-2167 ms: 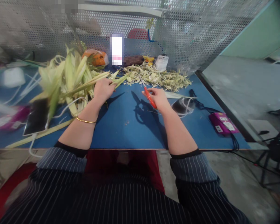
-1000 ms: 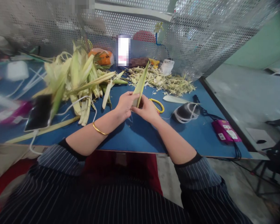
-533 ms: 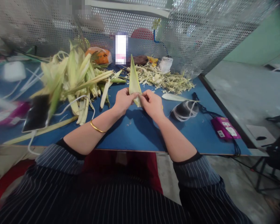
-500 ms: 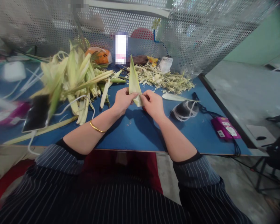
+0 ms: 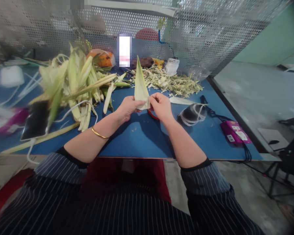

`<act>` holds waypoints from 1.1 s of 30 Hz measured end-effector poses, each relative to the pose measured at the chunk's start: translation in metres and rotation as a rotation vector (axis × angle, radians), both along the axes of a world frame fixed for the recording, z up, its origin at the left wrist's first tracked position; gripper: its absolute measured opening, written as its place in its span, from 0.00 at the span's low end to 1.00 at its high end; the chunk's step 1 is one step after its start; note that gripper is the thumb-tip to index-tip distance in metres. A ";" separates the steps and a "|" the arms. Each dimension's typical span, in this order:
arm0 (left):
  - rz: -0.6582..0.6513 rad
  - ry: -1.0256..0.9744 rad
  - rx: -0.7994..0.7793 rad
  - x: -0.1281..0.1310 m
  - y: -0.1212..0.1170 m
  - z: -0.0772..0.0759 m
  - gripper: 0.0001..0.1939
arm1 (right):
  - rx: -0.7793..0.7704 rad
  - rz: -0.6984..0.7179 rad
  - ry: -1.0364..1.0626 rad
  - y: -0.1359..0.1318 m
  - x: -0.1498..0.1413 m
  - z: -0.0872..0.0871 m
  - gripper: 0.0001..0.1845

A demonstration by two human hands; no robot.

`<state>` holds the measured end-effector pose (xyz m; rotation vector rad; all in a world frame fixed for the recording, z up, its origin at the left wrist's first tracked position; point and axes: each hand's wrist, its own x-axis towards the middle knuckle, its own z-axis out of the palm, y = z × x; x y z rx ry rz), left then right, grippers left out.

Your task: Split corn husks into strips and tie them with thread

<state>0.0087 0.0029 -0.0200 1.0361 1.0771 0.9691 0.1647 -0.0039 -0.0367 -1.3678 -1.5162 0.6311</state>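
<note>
A pale green corn husk [image 5: 141,86] stands with its pointed tip away from me, above the blue table. My left hand [image 5: 130,107] grips its lower left edge, thumb lying across the front. At the lower right corner of the husk, my right hand [image 5: 161,103] pinches with thumb and fingertips. Beneath the right hand shows a curved red piece [image 5: 153,115], partly hidden, whose kind I cannot make out. Left of my hands lies a big heap of husks [image 5: 75,78]. Beyond them, shredded husk strips [image 5: 166,80] are spread out.
A single husk [image 5: 181,101] and a dark object wrapped in white cord [image 5: 192,115] lie to the right, near a magenta power strip [image 5: 235,133]. At left, a phone [image 5: 36,120] has a white cable. A lit screen [image 5: 124,50] stands before the perforated metal panel [image 5: 127,19].
My right hand's grip has shifted slightly at the husk's lower right, and the husk's face appears flatter and wider. More of the red piece shows. The whole view has drifted a little.
</note>
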 end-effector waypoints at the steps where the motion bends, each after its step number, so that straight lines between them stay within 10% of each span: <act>1: 0.019 0.008 0.018 0.000 0.000 0.000 0.12 | -0.025 0.027 0.020 0.000 0.000 0.000 0.08; 10: 0.039 0.030 0.073 -0.001 0.004 -0.004 0.09 | -0.352 0.059 0.376 -0.011 -0.009 0.016 0.09; 33: -0.135 -0.035 0.025 -0.004 0.007 -0.001 0.06 | -0.539 0.214 0.691 -0.004 -0.005 0.008 0.10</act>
